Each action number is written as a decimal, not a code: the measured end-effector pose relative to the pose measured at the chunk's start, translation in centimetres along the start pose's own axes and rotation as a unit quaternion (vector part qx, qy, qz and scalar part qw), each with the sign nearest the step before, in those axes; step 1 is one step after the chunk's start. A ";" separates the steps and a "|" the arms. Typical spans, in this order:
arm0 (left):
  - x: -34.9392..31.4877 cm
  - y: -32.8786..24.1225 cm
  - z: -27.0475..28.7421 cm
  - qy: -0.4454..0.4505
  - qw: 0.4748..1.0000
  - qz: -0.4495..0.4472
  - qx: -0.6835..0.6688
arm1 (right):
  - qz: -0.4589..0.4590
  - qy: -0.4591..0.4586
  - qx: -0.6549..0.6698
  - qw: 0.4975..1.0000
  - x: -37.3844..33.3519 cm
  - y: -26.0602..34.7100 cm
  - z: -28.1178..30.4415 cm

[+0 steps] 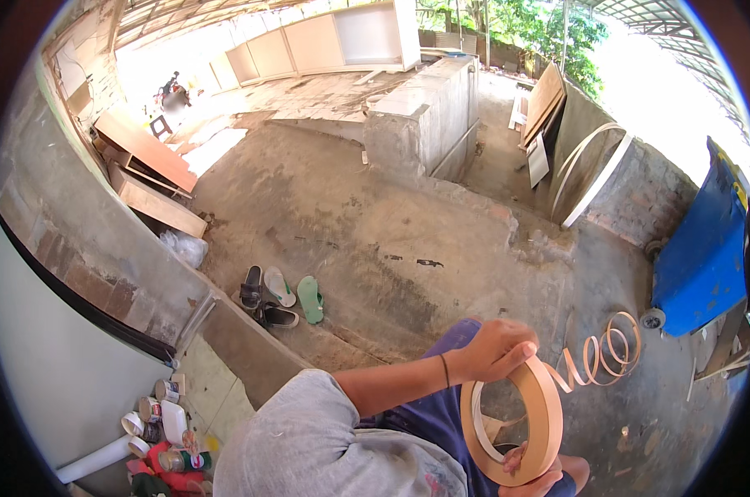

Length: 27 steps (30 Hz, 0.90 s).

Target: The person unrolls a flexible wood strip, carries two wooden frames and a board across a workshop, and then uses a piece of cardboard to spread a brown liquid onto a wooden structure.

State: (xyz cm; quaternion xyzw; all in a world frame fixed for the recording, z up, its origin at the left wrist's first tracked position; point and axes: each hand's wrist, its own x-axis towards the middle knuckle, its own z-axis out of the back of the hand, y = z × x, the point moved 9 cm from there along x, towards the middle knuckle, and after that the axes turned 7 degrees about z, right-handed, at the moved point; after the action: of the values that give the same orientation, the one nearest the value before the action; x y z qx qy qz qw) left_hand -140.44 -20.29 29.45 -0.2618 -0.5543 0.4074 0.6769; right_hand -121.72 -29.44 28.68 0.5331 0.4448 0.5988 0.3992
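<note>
We grip the edge-banding roll [525,422] upright above the concrete floor [350,240]: left hand [497,349] closed over its top rim, right hand [530,474] curled beneath. Loose banding coils [607,352] trail right; sandals [279,296] lie left.

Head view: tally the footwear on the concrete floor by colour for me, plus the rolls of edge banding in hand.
Green flip-flops: 1
White-and-green flip-flops: 1
Dark sandals: 2
Tan edge-banding rolls: 1, held on top by the left hand and underneath by the right hand
Total: 5
</note>
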 end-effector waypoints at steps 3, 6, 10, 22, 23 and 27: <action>0.4 0.5 1.1 0.033 0.999 -0.033 0.023 | 0.030 0.024 0.057 0.998 -0.5 0.2 -0.3; 0.7 0.1 1.8 0.095 0.988 -0.093 0.083 | 0.069 0.037 0.122 0.989 -0.7 -0.2 0.1; 1.5 -0.6 2.3 0.132 0.977 -0.094 0.138 | -0.058 -0.063 0.123 0.989 -1.6 -5.4 3.9; 2.4 -1.1 1.3 0.258 0.964 -0.046 0.054 | -0.063 -0.030 0.049 0.996 1.3 -5.0 5.2; 2.3 -1.2 1.2 0.271 0.960 -0.042 0.060 | -0.070 -0.019 0.049 0.996 1.2 -5.2 5.2; 1.6 -1.0 0.8 0.327 0.941 -0.009 0.086 | -0.112 0.044 0.007 0.993 0.1 -6.1 4.6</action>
State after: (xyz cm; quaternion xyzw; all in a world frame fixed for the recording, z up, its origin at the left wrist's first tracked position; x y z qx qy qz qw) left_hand -140.89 -19.54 31.38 -0.3165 -0.2677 0.3398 0.8442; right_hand -117.12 -27.13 23.00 0.4556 0.5233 0.5699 0.4403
